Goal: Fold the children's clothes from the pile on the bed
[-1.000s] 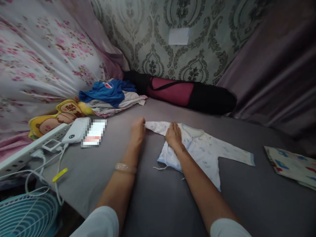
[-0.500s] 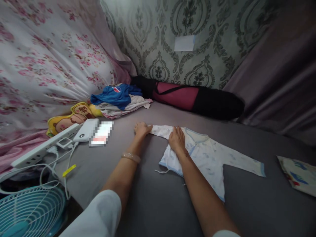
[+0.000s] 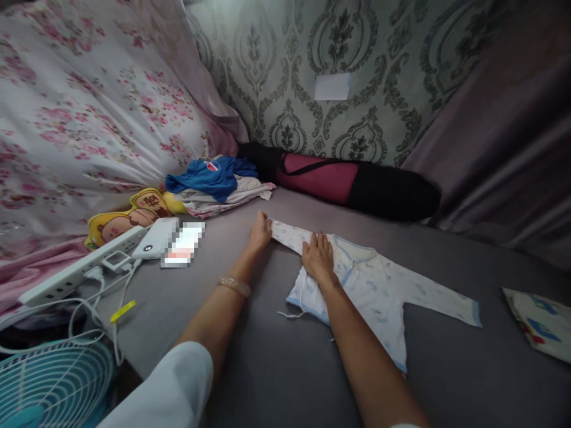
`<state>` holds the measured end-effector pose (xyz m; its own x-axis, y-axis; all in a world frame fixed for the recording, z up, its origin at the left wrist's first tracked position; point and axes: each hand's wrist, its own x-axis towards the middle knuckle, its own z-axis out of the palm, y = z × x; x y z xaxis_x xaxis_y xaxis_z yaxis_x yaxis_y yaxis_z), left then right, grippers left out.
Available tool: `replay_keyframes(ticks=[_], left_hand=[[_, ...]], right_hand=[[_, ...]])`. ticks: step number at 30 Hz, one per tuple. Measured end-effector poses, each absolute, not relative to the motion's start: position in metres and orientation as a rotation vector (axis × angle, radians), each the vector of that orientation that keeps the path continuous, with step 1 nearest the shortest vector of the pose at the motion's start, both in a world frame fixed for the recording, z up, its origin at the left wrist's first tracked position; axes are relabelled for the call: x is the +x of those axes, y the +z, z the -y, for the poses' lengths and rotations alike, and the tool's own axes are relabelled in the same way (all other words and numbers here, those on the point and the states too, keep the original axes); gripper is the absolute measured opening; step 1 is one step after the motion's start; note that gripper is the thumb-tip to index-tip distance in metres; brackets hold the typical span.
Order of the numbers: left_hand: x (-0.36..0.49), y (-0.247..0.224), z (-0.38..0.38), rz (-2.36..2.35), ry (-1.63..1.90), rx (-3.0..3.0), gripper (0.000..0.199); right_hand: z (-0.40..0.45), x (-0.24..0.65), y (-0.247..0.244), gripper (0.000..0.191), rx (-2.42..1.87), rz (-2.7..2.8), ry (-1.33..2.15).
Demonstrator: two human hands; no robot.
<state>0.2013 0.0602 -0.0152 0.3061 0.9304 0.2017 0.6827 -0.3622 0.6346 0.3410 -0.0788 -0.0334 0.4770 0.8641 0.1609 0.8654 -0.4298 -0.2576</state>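
While both forearms reach forward over the grey sheet (image 3: 267,368), the teal fan (image 3: 53,380) stands at the near left corner, beside the bed edge. White cables (image 3: 96,309) run close to it, with a yellow tag (image 3: 122,311) on one of them.

The baby shirt (image 3: 372,297) lies spread on the sheet, under the right hand and forearm, with most of its body to the right of that hand. A tie string trails from its lower left edge. The right hand (image 3: 318,257) is laid palm down, fingers extended, on the shirt where the sleeve meets the body; it grasps nothing. The left hand (image 3: 260,232) is closed on the end of that sleeve, drawn out to the left; the fingertips are partly hidden. A pale bangle (image 3: 234,286) is worn on the left wrist. The other sleeve extends to the right, towards a folded printed cloth (image 3: 542,324), well apart from it.

On the left are a white power strip (image 3: 80,267), a white device (image 3: 156,239), a pixelated item (image 3: 182,245) and a yellow cushion (image 3: 129,220). Farther back lie a blue garment (image 3: 209,178) on pale cloths and a long black and maroon bag (image 3: 321,181), before the patterned wall (image 3: 267,89).
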Motion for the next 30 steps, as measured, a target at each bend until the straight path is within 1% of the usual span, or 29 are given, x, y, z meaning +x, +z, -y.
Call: replay_keyframes(ticks=[4, 10, 16, 19, 21, 23, 25, 26, 30], left_hand=[[0.197, -0.015, -0.055, -1.438, 0.640, 2.233, 0.028], [0.201, -0.012, -0.044, -1.662, 0.356, 2.390, 0.031], [0.202, -0.007, -0.044, -1.703, 0.255, 2.516, 0.034], [0.203, 0.001, -0.043, -1.671, 0.251, 2.640, 0.032], [0.210, 0.005, -0.035, -1.572, 0.320, 2.747, 0.031], [0.222, 0.006, -0.020, -1.286, 0.394, 2.852, 0.035], [0.236, 0.002, -0.002, -0.948, 0.372, 2.873, 0.043], [0.242, -0.001, 0.006, -0.859, 0.322, 2.843, 0.046], [0.254, -0.015, 0.020, -0.841, 0.169, 2.715, 0.053]], right_hand=[[0.079, 0.339, -0.032, 0.061, -2.450, 1.466, 0.011], [0.076, 0.338, -0.035, 0.064, -2.498, 1.420, 0.026], [0.075, 0.339, -0.036, 0.060, -2.505, 1.453, 0.007], [0.075, 0.339, -0.035, 0.057, -2.503, 1.458, 0.000], [0.076, 0.338, -0.033, 0.057, -2.507, 1.452, 0.008], [0.078, 0.338, -0.032, 0.057, -2.515, 1.458, 0.021], [0.080, 0.339, -0.030, 0.059, -2.530, 1.491, 0.037], [0.081, 0.340, -0.029, 0.060, -2.538, 1.514, 0.044], [0.082, 0.342, -0.027, 0.063, -2.570, 1.550, 0.095]])
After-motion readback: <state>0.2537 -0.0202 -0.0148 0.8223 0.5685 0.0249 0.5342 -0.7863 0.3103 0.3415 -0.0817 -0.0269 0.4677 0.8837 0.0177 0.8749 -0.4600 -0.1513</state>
